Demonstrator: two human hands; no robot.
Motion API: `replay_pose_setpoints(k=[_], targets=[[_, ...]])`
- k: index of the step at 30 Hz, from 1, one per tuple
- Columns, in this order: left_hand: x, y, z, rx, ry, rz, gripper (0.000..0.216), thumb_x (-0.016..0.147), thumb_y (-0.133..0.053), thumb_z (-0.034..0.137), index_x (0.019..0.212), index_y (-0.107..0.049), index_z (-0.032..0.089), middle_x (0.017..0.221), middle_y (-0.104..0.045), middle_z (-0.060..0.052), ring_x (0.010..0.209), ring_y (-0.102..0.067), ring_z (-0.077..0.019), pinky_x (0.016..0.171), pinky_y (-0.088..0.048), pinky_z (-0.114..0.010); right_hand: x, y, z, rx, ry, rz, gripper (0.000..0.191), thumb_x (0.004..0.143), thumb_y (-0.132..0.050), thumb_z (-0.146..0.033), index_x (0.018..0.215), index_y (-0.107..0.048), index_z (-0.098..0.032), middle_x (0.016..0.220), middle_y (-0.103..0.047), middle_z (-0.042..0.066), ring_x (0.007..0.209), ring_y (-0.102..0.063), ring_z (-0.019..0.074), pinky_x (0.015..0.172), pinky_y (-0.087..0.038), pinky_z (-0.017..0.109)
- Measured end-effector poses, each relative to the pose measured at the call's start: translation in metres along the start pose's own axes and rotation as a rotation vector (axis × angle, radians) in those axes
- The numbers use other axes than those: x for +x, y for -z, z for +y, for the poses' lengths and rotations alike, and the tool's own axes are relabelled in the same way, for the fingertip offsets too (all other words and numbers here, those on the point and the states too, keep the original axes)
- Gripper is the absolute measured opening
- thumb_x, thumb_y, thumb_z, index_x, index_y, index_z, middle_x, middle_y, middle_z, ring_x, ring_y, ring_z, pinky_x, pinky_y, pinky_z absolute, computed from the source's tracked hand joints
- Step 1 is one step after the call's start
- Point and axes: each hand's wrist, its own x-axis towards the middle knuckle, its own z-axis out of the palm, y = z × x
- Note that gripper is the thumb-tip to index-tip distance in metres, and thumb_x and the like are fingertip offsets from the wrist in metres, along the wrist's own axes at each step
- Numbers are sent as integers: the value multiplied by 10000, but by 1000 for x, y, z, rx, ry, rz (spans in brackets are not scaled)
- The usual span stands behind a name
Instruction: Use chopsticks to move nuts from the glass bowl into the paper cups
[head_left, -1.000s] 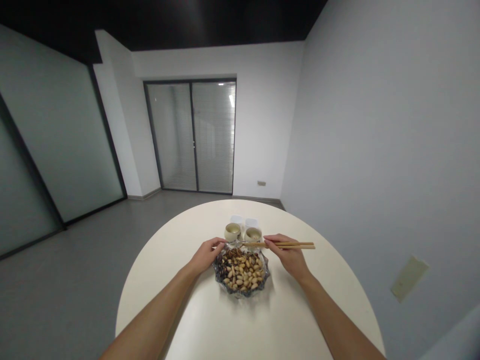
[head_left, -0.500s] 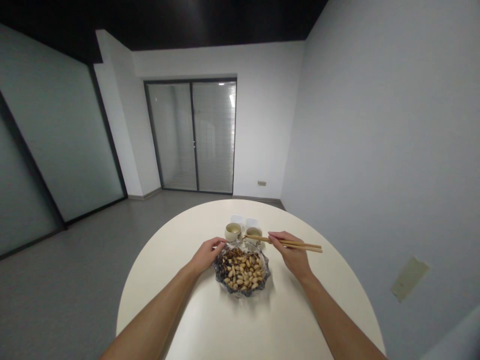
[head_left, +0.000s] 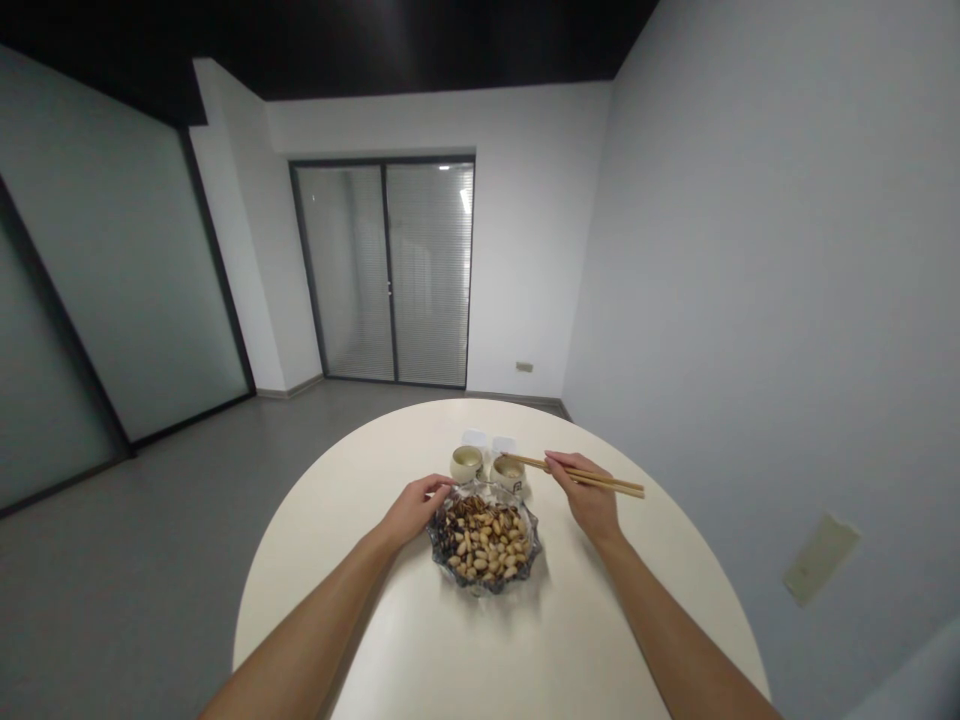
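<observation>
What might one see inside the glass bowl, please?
The glass bowl holds pale nuts at the near side and right, small dark pieces at the left, and brown pieces at the far side. Whatever lies beneath this top layer is covered.

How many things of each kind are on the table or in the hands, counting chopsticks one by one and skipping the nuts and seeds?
Chopsticks: 2
Glass bowl: 1
Cups: 2
Small white dishes, seemingly: 2
Total: 7
</observation>
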Motion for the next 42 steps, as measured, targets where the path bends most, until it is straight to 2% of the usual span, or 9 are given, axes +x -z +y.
replay_pose_setpoints(k=[7, 21, 33, 42], targets=[[-1, 0, -1, 0, -1, 8, 336, 905, -522, 417, 1056, -713, 186, 1073, -741, -75, 1002, -661, -251, 932, -488, -369, 3, -7, 15, -26, 17, 112, 151, 868, -672, -342, 926, -760, -234, 874, -740, 44, 803, -680, 213, 761, -532, 362], [1, 1, -1, -1, 14, 9, 346, 895, -529, 426, 1064, -713, 187, 1060, -747, -75, 971, -667, -249, 896, -502, -360, 2, -17, 31, -75, 57, 68, 151, 874, -655, -351, 925, -758, -253, 909, -746, 44, 834, -685, 219, 782, -534, 373], [0, 1, 0, -20, 15, 9, 368, 891, -529, 452, 1067, -714, 187, 1068, -748, -77, 994, -666, -255, 916, -497, -369, 2, -17, 31, -99, 32, 42, 216, 880, -631, -413, 923, -759, -244, 907, -752, 57, 847, -689, 230, 804, -535, 397], [0, 1, 1, 4, 20, 11, 361, 899, -521, 438, 1072, -708, 183, 1066, -743, -79, 988, -665, -254, 910, -496, -371, 3, -14, 27, -65, -10, 37, 202, 867, -651, -395, 919, -765, -236, 928, -761, 57, 875, -699, 233, 829, -535, 393]])
